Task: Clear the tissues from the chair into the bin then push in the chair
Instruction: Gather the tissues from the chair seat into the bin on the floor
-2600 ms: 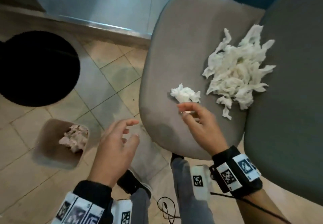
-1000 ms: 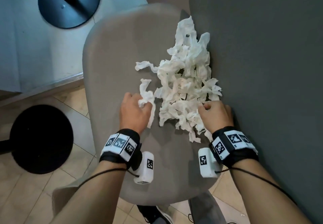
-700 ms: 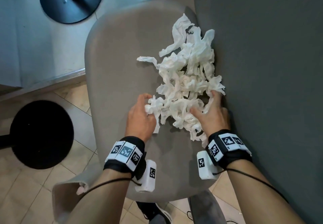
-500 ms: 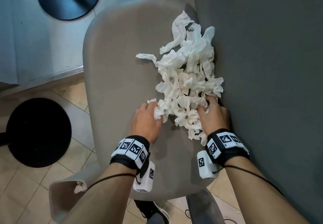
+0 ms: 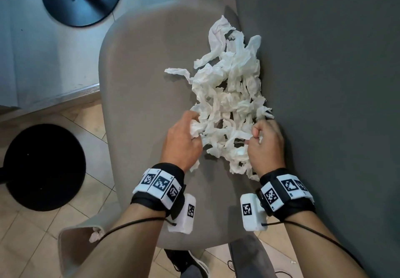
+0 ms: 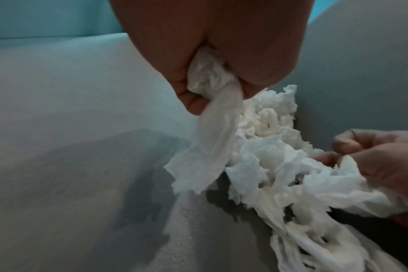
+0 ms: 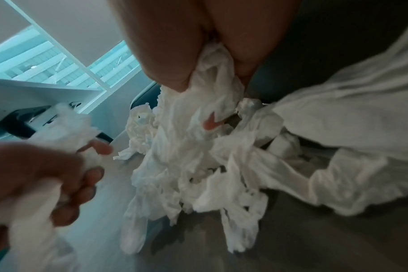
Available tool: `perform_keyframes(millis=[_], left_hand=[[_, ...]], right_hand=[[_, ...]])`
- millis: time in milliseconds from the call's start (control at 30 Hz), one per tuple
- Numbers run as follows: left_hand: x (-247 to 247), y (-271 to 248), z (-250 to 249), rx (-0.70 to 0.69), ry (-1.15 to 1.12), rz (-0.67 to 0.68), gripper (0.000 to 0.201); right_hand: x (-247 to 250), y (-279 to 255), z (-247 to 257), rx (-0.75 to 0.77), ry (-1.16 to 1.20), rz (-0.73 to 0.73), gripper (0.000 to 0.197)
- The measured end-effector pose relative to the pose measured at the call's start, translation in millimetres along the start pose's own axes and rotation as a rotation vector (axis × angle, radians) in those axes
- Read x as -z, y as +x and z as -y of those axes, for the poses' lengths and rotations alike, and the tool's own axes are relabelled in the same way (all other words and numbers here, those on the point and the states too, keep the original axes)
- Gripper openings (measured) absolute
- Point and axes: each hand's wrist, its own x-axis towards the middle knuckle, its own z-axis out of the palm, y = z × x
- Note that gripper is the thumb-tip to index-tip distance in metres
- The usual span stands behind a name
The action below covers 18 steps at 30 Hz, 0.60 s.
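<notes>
Both hands have closed in since approx half a sec ago: then they were pushing flat-ish into the near edge of the pile, now the fingers are curled and bunching paper. My left hand (image 5: pixel 183 142) has a wad of tissue squeezed in the fist, w/ a tail hanging out below, clear in the left wrist view. My right hand (image 5: pixel 265 142) is likewise curled round a clump at the pile's right side, right beside the chair back (image 5: pixel 324 82); right wrist view shows paper coming out between thumb and fingers.

The tissues (image 5: pixel 229 95) are nearly all on the chair seat (image 5: pixel 138 82), heaped vs. the back, far end untouched. So I'd say we're mid-gather, not lifting yet. Earlier, 2.6 s back, the bin had some tissue in it already, so this looks like the big remaining load.

The bin (image 5: pixel 71 241) sits on the floor by the seat's near-left corner, partly hidden under my left forearm, a scrap at its rim.

Risk imo: pile's loose and stringy, so two fistfuls prob won't bring it all; expect stragglers and another pass before the chair gets pushed in.
</notes>
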Motion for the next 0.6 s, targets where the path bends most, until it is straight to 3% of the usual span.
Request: perform_keyframes(millis=[233,267,333,400,467,600], left_hand=[[-40.2,16.7,-3.9,0.067,0.259,0.042,0.036],[-42.4,19.0,-1.1,0.064,0.269,0.035,0.032],[-42.2,21.0,3.0,0.052,0.220,0.008,0.026],[-36.7,18.5,4.4,0.039,0.137,-0.047,0.024],[-27.4,12.4,5.7,0.035,0.070,-0.112,0.023],[-6.5,-5.2,12.5,0.026,-0.065,-0.250,0.009]], right_hand=[[-2.7,-4.8,17.0,-0.168,0.117,0.172,0.019],[-4.8,-4.9,17.3,-0.174,0.086,0.216,0.021],[-9.8,-3.4,13.9,-0.179,0.026,0.317,0.043],[-17.1,-0.6,6.9,-0.167,-0.045,0.382,0.043],[-22.4,0.9,5.6,-0.138,-0.140,0.374,0.017],[-18.2,0.4,11.4,-0.125,-0.110,0.230,0.036]])
